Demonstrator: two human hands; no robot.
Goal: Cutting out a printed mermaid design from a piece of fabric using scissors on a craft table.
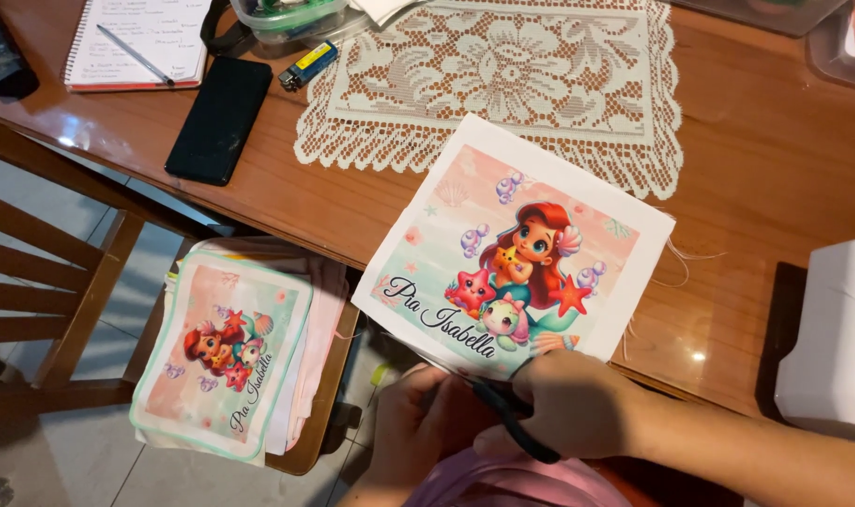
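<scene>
At the table's edge, right hand (pixel 578 404) grips black scissors (pixel 514 424); left hand (pixel 418 418) pinches the printed fabric square (pixel 517 249).

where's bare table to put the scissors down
Bare wood lies right of the printed fabric square, between the lace mat and the white machine. A smaller patch sits between the black phone and the lace mat. The far-left corner is crowded by the notebook.

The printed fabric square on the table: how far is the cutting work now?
Looks done: a stack of printed pieces lies on the chair. In hand: the right hand holds dark scissors at the lower edge of the printed fabric square; the left hand steadies it. Left: its white margins remain wide.
</scene>
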